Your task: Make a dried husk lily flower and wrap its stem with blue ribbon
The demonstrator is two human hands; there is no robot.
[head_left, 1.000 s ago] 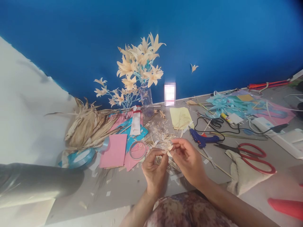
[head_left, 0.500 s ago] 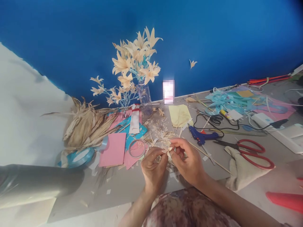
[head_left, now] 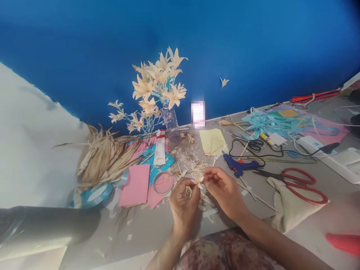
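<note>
Between my two hands is a small cream flower [head_left: 199, 180] with pointed petals, like those in the vase. My left hand [head_left: 184, 200] pinches it from the left, thumb and forefinger together. From the right, the fingertips of my right hand [head_left: 223, 191] close on a petal of the same flower. Beneath and behind them lie pale husk scraps [head_left: 194, 163] scattered over the grey table [head_left: 146, 232]. Left of my left hand sits a roll of clear tape [head_left: 163, 183]. A blue glue gun [head_left: 239, 165] lies beyond my right hand.
Cream flowers [head_left: 160, 75] stand in a clear vase [head_left: 171, 123] against the blue wall. Dried husks [head_left: 98, 157], pink paper [head_left: 134, 185] and blue ribbon [head_left: 95, 195] lie left. Red-handled scissors [head_left: 299, 182] rest on a cloth [head_left: 289, 210] at right, near a white power strip [head_left: 323, 157].
The view has tilted up slightly, so the scene sits lower. The flower now shows its petals more openly, and my right fingers have shifted a little on it.
</note>
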